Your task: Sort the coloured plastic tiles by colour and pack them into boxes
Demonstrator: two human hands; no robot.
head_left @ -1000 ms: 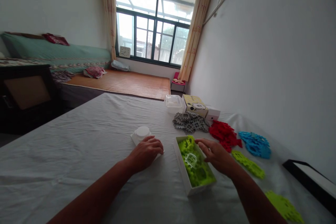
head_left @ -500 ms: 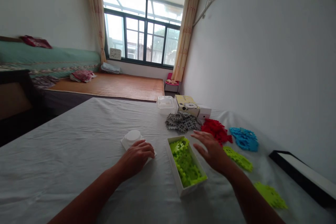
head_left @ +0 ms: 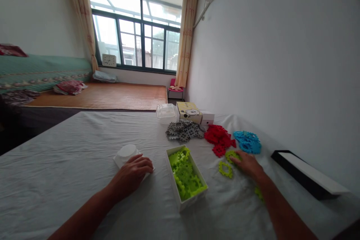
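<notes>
My left hand (head_left: 135, 172) lies over the near right side of a white plastic piece with a raised round top (head_left: 127, 151), fingers together and loosely bent. At the right, my right hand (head_left: 249, 164) has its thumb and fingertips closed on a lime-green interlocking toy piece (head_left: 231, 155). A green frame-shaped piece (head_left: 225, 170) lies just left of it, and another green piece (head_left: 258, 194) is partly hidden by my right forearm. Between my hands stands a long white box (head_left: 179, 199), filled with green interlocking pieces (head_left: 186, 174).
Beyond the box are piles of grey pieces (head_left: 184, 131), red pieces (head_left: 219, 137) and blue pieces (head_left: 247, 142). A clear plastic container (head_left: 166, 112) and a yellow carton (head_left: 189, 112) stand behind them. At the right lies a black-and-white long box (head_left: 306, 174) near the wall.
My right hand has moved right from beside the box's rim to the loose green pieces and closed on one. My left hand stays on the white piece. The view has turned slightly right.
</notes>
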